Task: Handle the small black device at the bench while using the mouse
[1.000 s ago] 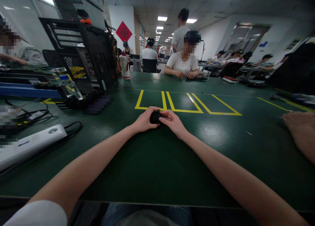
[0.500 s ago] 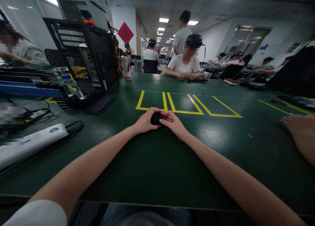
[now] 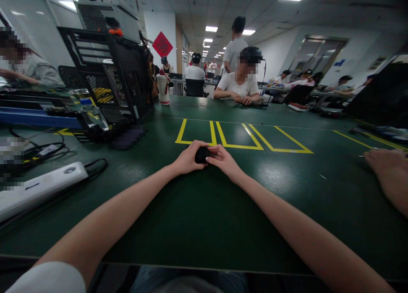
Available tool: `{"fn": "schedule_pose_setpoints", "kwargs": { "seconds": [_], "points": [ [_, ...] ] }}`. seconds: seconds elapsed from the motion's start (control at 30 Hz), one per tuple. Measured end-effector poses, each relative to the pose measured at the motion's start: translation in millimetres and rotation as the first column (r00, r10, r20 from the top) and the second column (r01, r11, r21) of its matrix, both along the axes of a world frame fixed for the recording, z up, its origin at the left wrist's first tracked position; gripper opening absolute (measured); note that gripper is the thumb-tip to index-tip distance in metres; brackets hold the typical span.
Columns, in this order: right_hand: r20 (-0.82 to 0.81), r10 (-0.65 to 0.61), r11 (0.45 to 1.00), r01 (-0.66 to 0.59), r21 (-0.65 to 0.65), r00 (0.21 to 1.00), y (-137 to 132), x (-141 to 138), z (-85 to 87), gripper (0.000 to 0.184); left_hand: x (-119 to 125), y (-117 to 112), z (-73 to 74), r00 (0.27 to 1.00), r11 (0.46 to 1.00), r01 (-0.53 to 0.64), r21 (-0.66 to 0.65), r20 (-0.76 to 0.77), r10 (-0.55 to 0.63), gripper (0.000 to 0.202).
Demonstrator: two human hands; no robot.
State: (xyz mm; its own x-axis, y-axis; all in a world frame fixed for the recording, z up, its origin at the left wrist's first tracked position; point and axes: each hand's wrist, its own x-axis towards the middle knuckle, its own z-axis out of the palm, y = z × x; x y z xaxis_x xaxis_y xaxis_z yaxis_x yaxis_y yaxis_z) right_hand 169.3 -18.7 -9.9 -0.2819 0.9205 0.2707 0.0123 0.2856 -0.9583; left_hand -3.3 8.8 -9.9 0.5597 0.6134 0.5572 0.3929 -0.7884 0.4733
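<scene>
Little has moved since the earlier frame: the small black object (image 3: 201, 154) stays mid-scene on the worktop (image 3: 204, 216), just near of the yellow outlines (image 3: 223, 135). Our left hand (image 3: 188, 157) and right hand (image 3: 225, 159) both keep a narrow grip closed on it. An open computer case (image 3: 121, 80) stands far left.

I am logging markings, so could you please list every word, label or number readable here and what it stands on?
Nothing can be read for certain.
The red diamond sign on the pillar: dark mark, too blurred.
The blue sign on the right wall: too small.
The white cup: red markings, unreadable.
The small black object between left hand and right hand: no label visible.
</scene>
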Motion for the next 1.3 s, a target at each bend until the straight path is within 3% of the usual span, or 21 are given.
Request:
{"fn": "schedule_pose_setpoints", "kwargs": {
  "seconds": [0.1,0.27,0.43,0.6,0.83,1.0,1.17,1.3],
  "points": [
    [0.024,-0.029,0.999,0.028,0.023,0.999,-0.1,-0.5,1.0,0.024,-0.1,-0.3,0.6,1.0,1.0,-0.001,-0.004,0.0,0.001,0.062],
    [0.085,-0.048,0.999,0.048,0.007,0.995,2.0,1.3,-2.2,0.032,0.0,-0.5,1.3,1.0,1.0,-0.004,-0.024,0.005,0.004,0.061],
    [0.036,0.017,1.0,-0.017,0.003,0.999,1.0,2.0,-3.5,0.036,0.2,-0.5,1.2,1.0,1.0,-0.001,-0.026,0.011,0.002,0.061],
    [0.037,-0.02,0.999,0.019,0.028,0.999,0.0,0.3,-1.4,0.026,0.4,-0.6,1.6,1.0,1.0,-0.012,-0.021,-0.001,0.012,0.061],
    [0.087,-0.027,1.0,0.026,0.018,0.996,4.1,2.9,-5.1,0.034,0.9,0.8,0.1,1.0,1.0,-0.003,-0.016,0.012,0.003,0.062],
    [0.016,0.02,1.0,-0.02,-0.006,1.0,1.1,2.6,-3.5,0.036,0.7,0.4,0.4,1.0,1.0,0.003,-0.016,0.011,-0.003,0.062],
    [0.007,-0.003,1.0,0.003,0.03,1.0,-1.8,0.1,0.6,0.025,0.9,0.8,0.6,1.0,1.0,-0.002,-0.017,0.008,0.003,0.062],
    [0.047,-0.017,1.0,0.018,-0.01,0.999,-0.3,1.3,-1.1,0.034,0.7,0.3,1.1,1.0,1.0,-0.011,-0.029,0.005,0.011,0.06]
  ]
}}
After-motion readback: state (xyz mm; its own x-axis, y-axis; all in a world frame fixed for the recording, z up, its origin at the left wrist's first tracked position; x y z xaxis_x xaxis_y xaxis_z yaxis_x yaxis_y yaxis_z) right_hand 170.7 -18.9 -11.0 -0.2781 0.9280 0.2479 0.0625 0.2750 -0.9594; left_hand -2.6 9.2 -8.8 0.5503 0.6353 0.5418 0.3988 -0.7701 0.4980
